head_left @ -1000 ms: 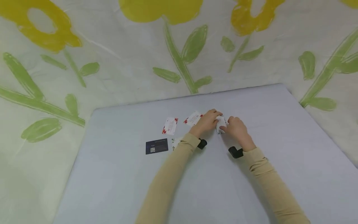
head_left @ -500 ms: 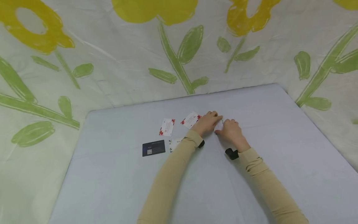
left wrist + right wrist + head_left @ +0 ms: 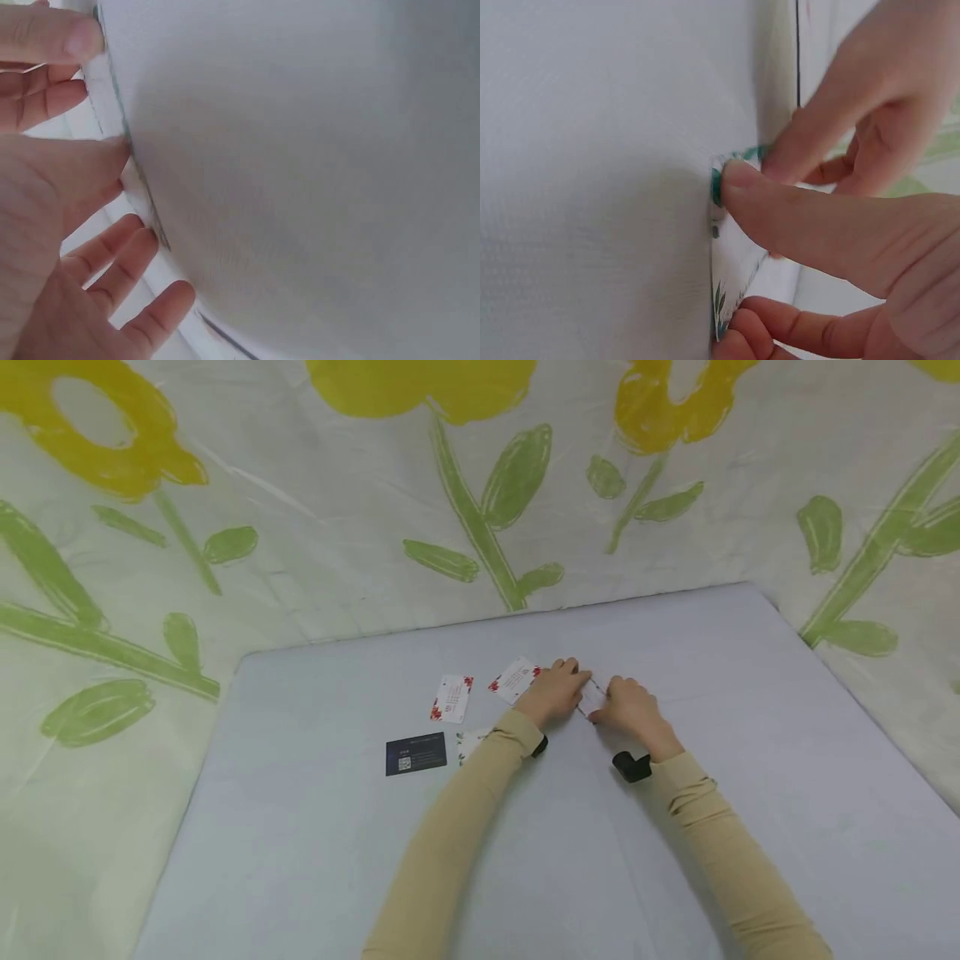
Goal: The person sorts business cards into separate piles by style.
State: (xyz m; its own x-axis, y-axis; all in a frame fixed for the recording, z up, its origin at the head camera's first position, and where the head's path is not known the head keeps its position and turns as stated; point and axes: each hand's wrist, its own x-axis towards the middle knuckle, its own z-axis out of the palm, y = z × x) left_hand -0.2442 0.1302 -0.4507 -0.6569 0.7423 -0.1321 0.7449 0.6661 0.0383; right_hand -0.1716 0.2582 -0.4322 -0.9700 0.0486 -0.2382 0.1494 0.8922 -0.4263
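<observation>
While both hands work on it, the white leaf-printed card (image 3: 592,697) is held between them, slanted. The right hand (image 3: 632,710) pinches it, thumb on the face, other fingers curled at a lower corner; the left hand (image 3: 553,693) pinches the opposite side. Change over the last second: the card's slant is new, and the right hand has closed in on it; I judge this an adjustment of hold, card not yet released.

Just left of the grip: near red-flowered card (image 3: 514,679); farther left, far red-flowered card (image 3: 453,698). Left and nearer the person: leaf-cornered card (image 3: 469,746), partly under the left sleeve (image 3: 457,827), then dark card (image 3: 416,754).

Writing: printed lines too small to read; QR-like square on the dark card. No brand legible.
</observation>
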